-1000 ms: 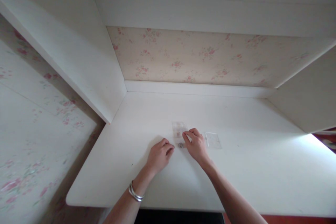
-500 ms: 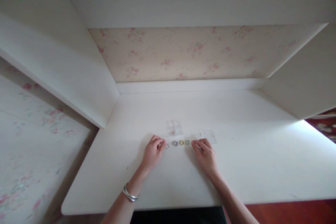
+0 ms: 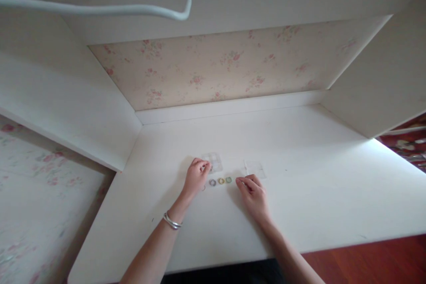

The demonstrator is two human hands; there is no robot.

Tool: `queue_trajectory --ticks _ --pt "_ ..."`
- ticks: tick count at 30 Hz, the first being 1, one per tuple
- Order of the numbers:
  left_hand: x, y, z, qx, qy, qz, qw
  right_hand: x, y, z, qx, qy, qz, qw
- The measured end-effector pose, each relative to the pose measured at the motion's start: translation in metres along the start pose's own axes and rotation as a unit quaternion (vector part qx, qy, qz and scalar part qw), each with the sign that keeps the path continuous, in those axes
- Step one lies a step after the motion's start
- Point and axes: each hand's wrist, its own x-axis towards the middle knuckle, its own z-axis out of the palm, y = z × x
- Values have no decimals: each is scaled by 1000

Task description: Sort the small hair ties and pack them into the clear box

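My left hand (image 3: 197, 176) is closed, thumb and fingertips pinched at the near left corner of a clear divided plastic box (image 3: 214, 158). Whatever lies between those fingertips is too small to make out. Below them, a thin ring (image 3: 204, 188) is partly hidden by the hand. To its right sit a greyish-purple ring (image 3: 212, 183), a yellow ring (image 3: 221, 181) and a green ring (image 3: 228, 179) in a row. My right hand (image 3: 253, 195) rests just right of the green ring, fingers curled and pressed together; anything inside them is hidden.
A second clear plastic piece (image 3: 256, 169), flat and lid-like, lies behind my right hand. The white desk (image 3: 316, 186) has side panels and a back ledge (image 3: 233, 105). A white curved tube (image 3: 133, 10) hangs across the upper left.
My left hand has moved from the thin ring up and away to the clear box's near corner. My right hand stays beside the green ring. The camera view has tilted and shifted.
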Motion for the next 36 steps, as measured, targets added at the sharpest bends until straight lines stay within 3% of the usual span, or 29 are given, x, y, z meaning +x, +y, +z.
queue_trajectory --ticks 4,10,14,18,25,30,33,36 --pt "1 -6 2 -6 12 -10 1000 0 3 0 0 12 -5 1000" --pt "-23 -18 -22 -48 40 -60 996 -8 0 6 -52 -21 -77 995" --pt "-37 -28 -34 -86 45 -97 991 -17 -23 24 -148 -105 -184 966" --pt "-40 -28 -38 -137 37 -112 984 -18 -53 46 -233 -172 -242 926" --pt "-41 -28 -43 -180 30 -145 973 -7 -65 70 -323 -207 -238 892" --pt "-43 -30 -43 -145 9 -89 985 -9 -62 78 -349 -219 -257 874" --pt "-44 -28 -42 -128 -2 -65 990 -9 -62 78 -340 -223 -258 876" --pt "-45 -27 -41 -121 -4 -60 991 -2 -62 73 -319 -198 -232 897"
